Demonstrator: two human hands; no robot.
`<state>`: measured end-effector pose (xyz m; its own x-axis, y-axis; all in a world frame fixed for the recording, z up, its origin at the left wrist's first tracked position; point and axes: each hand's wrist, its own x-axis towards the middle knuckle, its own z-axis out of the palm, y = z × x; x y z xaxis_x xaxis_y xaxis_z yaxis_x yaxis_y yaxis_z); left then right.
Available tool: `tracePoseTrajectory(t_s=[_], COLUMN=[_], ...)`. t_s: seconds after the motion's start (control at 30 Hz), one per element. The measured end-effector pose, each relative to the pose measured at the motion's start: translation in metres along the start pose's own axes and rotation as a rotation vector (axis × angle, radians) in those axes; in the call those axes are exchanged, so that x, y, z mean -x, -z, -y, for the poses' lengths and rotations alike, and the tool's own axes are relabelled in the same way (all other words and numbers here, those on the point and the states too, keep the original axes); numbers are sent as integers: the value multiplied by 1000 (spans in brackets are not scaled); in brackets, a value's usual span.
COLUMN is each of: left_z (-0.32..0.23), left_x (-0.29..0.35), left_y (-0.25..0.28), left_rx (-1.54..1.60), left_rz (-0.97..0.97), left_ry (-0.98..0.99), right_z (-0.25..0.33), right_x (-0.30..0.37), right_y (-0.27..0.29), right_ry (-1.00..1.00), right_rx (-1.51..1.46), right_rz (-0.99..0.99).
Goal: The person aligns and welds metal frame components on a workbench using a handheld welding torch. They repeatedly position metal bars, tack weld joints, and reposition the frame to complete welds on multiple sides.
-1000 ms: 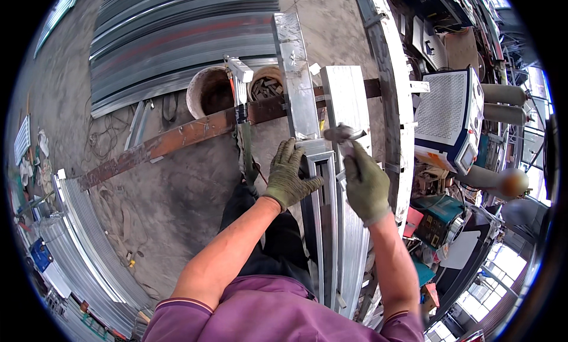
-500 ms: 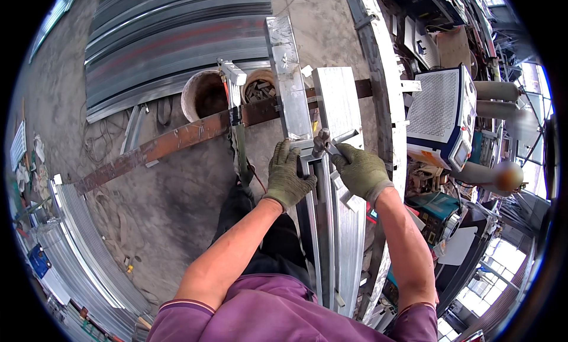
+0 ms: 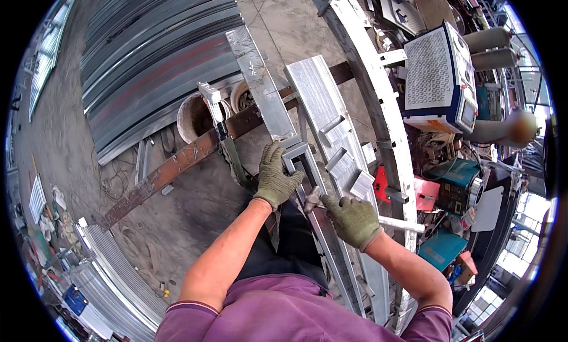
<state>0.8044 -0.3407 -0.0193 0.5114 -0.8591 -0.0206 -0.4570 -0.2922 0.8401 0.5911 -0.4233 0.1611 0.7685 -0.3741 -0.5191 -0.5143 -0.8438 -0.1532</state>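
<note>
My left hand (image 3: 277, 175), in a green work glove, grips the far left corner of a narrow metal frame (image 3: 326, 225), thumb against its side. A hammer is in my right hand (image 3: 354, 222), gloved likewise, with fingers wrapped round the handle. The hammer head (image 3: 312, 199) is over the frame, just right of my left hand; whether it touches is unclear. The pale handle end (image 3: 403, 225) sticks out to the right. Beyond the frame lies a flat metal bar (image 3: 260, 84). Beside it, a wide metal profile (image 3: 318, 93) carries short offcuts (image 3: 335, 131).
A rusty beam (image 3: 171, 171) crosses under the workpieces. Behind it stand two buckets (image 3: 190, 120) and a torch-like tool (image 3: 219, 120). Metal sheets (image 3: 160, 64) are stacked at the far left. On the right are a pale rail (image 3: 390, 129) and a white-and-blue machine (image 3: 435, 76).
My right hand has brought the hammer nearer, down along the frame. My left hand stays at the frame's corner. The whole view has turned, slanting the metal pieces more.
</note>
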Motion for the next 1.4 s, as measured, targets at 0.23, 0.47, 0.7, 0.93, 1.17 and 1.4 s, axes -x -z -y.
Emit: tracePoseTrajectory(t_s=[0.23,0.47,0.7,0.93,1.17,1.4], left_z=[-7,-28,-33,-30,-28,-16], left_x=[-1,-21,-19,-13,-14,-14], left_y=[13,17,1,-2,-3,-5], left_rx=[-146,-191,6,10,-83,-98], left_rz=[65,162,36,9,33,30], left_ry=[33,-53,-77,-13,-41,-69], right_z=[8,11,13,26,14,17], right_x=[-1,2,5,15,8,6], right_y=[-7,-11,-19,-20,-43,-18], right_ry=[-91,-101,-121,-49,-116,-151], right_rx=[-85,-153,-127,-10,-25,-147], right_rz=[-47,-113,-136,-26,-31,97])
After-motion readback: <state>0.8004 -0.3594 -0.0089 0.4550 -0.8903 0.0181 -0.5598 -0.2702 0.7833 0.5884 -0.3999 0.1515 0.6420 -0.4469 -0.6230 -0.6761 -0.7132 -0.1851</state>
